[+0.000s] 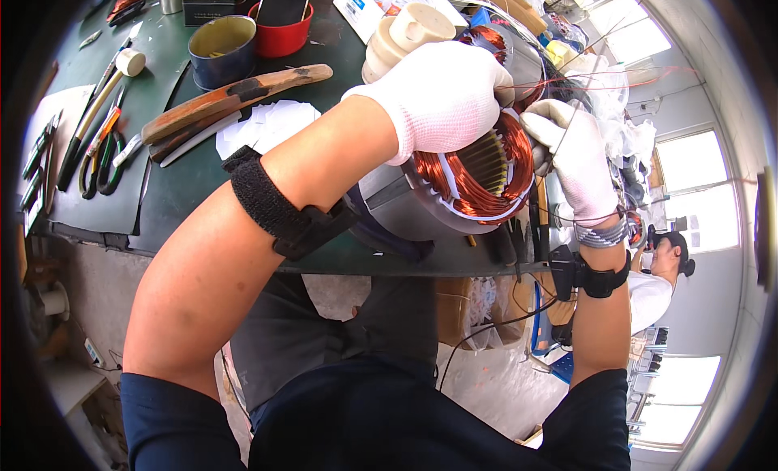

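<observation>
Handling copper winding [519, 159] | hands [446, 98] curled, pinch unclear | cream spool [421, 27] close behind | wooden stick [231, 100], mallet [130, 62] leftward

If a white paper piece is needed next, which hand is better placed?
Left, likely: the left hand is nearer the white paper pieces, while the right hand is at the right side of the copper-wound stator.

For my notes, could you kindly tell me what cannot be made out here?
In the head view:
Copper coils: upper part hidden behind the left hand.
What the right hand holds, if anything: covered by its own fingers.
Black object in the red bowl: top cut off by the upper edge.
</observation>
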`<state>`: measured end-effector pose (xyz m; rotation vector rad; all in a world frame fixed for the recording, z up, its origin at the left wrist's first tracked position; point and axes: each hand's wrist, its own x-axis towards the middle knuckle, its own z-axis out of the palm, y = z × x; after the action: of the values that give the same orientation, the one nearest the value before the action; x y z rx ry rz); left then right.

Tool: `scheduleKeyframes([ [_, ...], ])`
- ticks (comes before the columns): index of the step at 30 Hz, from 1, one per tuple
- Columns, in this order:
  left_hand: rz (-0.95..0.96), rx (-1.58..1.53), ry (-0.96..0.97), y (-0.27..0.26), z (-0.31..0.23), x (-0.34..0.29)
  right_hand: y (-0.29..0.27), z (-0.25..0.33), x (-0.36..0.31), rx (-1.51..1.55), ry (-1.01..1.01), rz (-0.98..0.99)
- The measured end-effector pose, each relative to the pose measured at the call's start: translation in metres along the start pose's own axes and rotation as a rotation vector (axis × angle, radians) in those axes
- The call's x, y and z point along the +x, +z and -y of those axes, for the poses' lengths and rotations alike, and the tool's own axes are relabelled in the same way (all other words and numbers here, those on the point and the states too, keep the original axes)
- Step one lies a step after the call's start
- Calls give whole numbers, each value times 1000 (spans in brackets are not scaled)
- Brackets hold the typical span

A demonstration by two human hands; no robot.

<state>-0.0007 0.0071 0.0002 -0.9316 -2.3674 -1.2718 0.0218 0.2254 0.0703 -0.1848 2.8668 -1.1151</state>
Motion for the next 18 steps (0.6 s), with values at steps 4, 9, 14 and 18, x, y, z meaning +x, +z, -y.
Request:
scheduleKeyframes([
  [4,-14,1,-18,2,2,-1,4,-3,-7,-46,-18,-6],
  [9,-48,-22,2,6,0,-1,14,-9,-18,137,23,-68],
  [14,41,-40,4,-1,0,3,3,0,-20,55,24,-10],
  [18,22,-51,33,-3,2,2,-1,1,-15,22,6,31],
])
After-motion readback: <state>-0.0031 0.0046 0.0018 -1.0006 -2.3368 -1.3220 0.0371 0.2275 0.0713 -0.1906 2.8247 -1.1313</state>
